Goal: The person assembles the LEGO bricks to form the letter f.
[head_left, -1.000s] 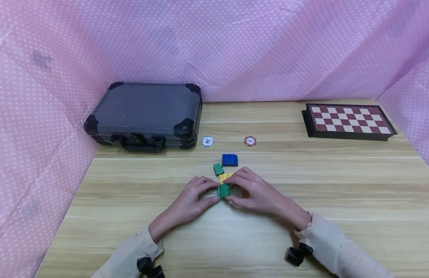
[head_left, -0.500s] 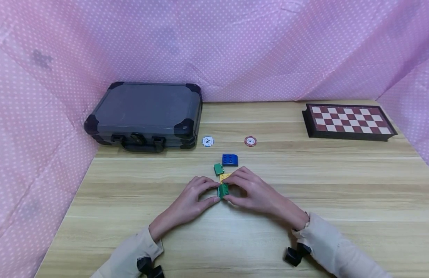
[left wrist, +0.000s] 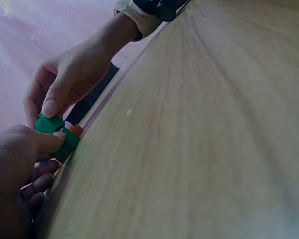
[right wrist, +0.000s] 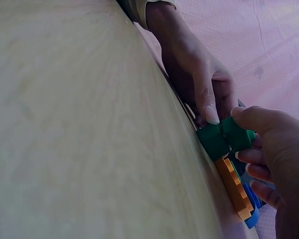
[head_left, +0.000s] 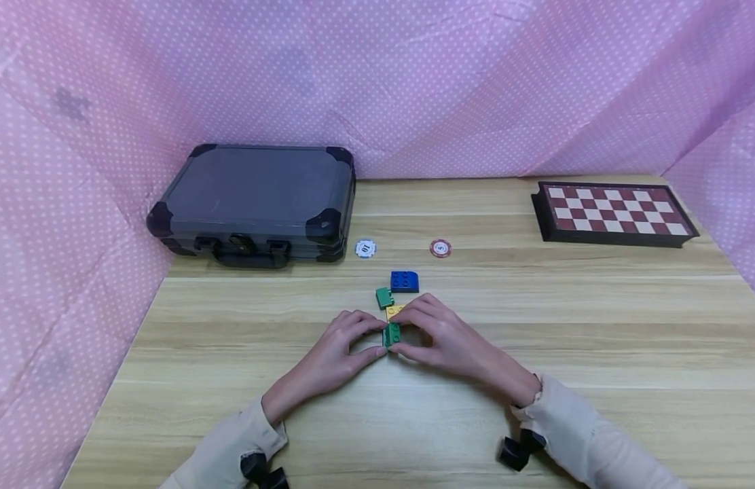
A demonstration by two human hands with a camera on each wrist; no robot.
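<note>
Two green toy building bricks meet between the hands at the middle of the table. My left hand (head_left: 336, 354) grips the lower green brick (right wrist: 213, 141) at the tabletop, thumb on its near side. With thumb and fingers, my right hand (head_left: 446, 334) pinches the upper green brick (right wrist: 239, 134), which sits tilted against the lower one. Its studs face right in the head view. Whether the two bricks are joined is unclear. Just behind them lies a yellow brick (head_left: 393, 312), partly covered by my right fingers; it looks orange in the right wrist view.
Beyond the hands lie another green brick (head_left: 384, 298) and a blue brick (head_left: 404, 282). Farther back are a white chip (head_left: 365, 248) and a red chip (head_left: 440, 248). A grey case (head_left: 255, 190) stands back left, a checkered board (head_left: 616, 210) back right, before a pink cloth (head_left: 414, 81).
The upper green brick has turned and shifted slightly left, so its studs now show on the right. My right hand moved a little left with it; my left hand stayed put.
</note>
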